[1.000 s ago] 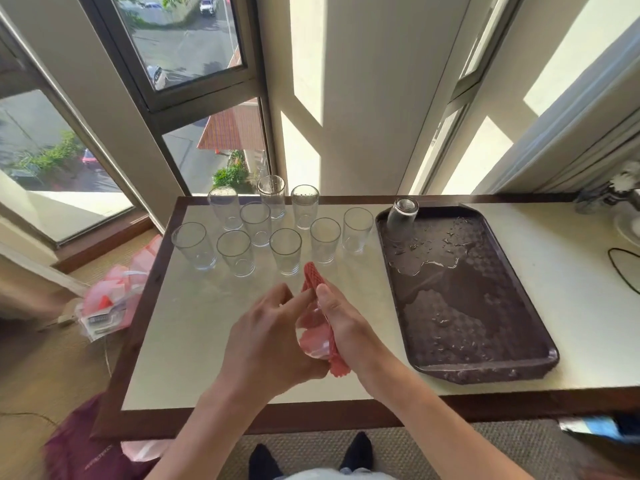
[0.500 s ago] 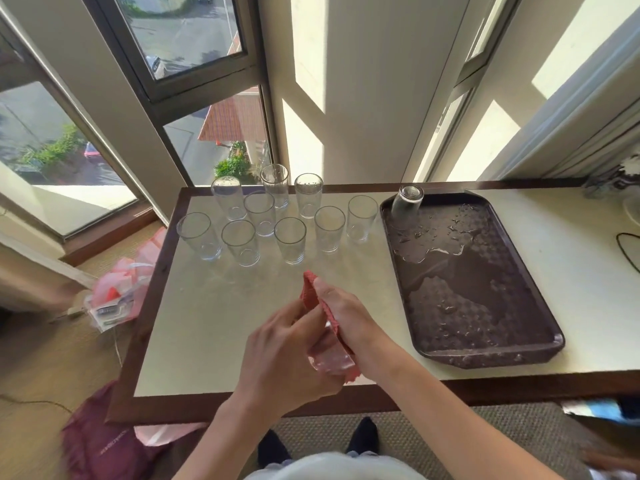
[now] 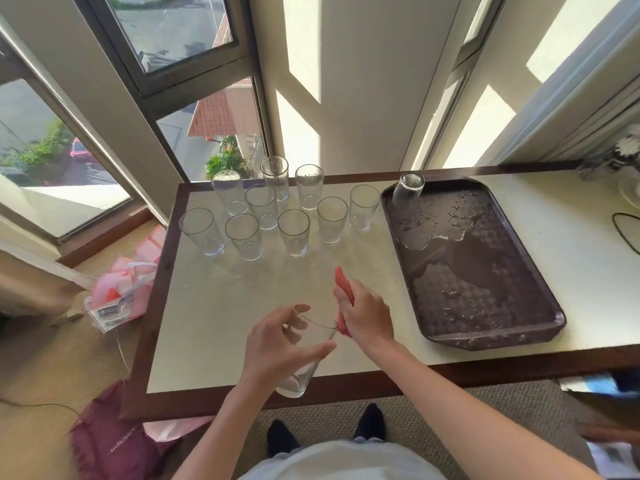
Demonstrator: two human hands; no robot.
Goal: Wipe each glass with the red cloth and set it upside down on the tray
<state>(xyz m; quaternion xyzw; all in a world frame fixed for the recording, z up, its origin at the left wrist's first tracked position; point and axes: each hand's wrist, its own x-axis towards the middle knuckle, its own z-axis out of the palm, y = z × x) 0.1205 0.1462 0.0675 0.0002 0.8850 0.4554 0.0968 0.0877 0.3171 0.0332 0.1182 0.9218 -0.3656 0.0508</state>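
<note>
I hold the glass (image 3: 304, 355) low in the middle of the frame. It is tilted, with its mouth toward the upper right and its base out over the near edge of the tabletop (image 3: 214, 306). My left hand (image 3: 277, 344) curls fingers and thumb round it near the rim, turning the mouth toward the red cloth (image 3: 343, 282). My right hand (image 3: 367, 317) grips the cloth bunched in a fist, just beside that rim. To the right lies the wet tray (image 3: 491, 342), with one upturned glass (image 3: 408, 190) in its far corner. The upright glasses (image 3: 294, 237) wait at upper centre. Half a second ago the cloth was pressed into the glass; now it is drawn clear.
</note>
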